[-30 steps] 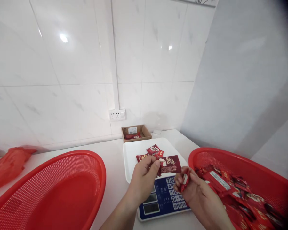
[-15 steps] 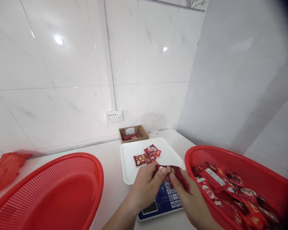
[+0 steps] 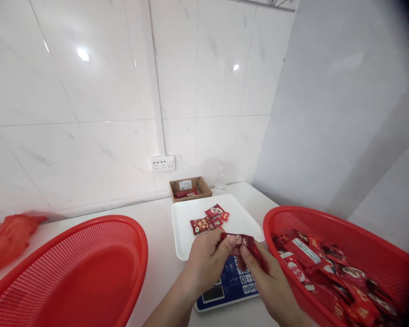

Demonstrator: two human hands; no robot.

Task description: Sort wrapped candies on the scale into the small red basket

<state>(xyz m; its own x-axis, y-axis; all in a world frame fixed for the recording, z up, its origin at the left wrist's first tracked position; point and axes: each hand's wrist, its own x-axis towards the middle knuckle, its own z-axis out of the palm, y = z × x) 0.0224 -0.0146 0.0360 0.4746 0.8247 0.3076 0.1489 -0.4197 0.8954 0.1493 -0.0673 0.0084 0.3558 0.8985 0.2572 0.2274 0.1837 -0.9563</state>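
Note:
Between my two hands is a dark red snack packet (image 3: 241, 241) with pale lettering, held over the near part of a digital scale (image 3: 225, 290). My left hand (image 3: 207, 256) pinches its left end, thumb on top. On its right end my right hand (image 3: 264, 268) is closed, also with the thumb on top. Beyond the hands, the scale's white tray (image 3: 187, 209) carries several small red packets, among them a larger dark red packet (image 3: 201, 225). My hands cover part of the keypad.
To the right stands a red plastic basket (image 3: 272, 215) full of red packets. Another red basket (image 3: 141, 250) is at the left, beside a red plastic bag (image 3: 12, 240). Behind the scale sit a cardboard box (image 3: 204, 190) with packets and a clear plastic container (image 3: 221, 181), near the tiled wall.
The packet has turned slightly in my fingers, so its lettering faces me a little differently. Both hands keep their grip. The view has shifted very slightly.

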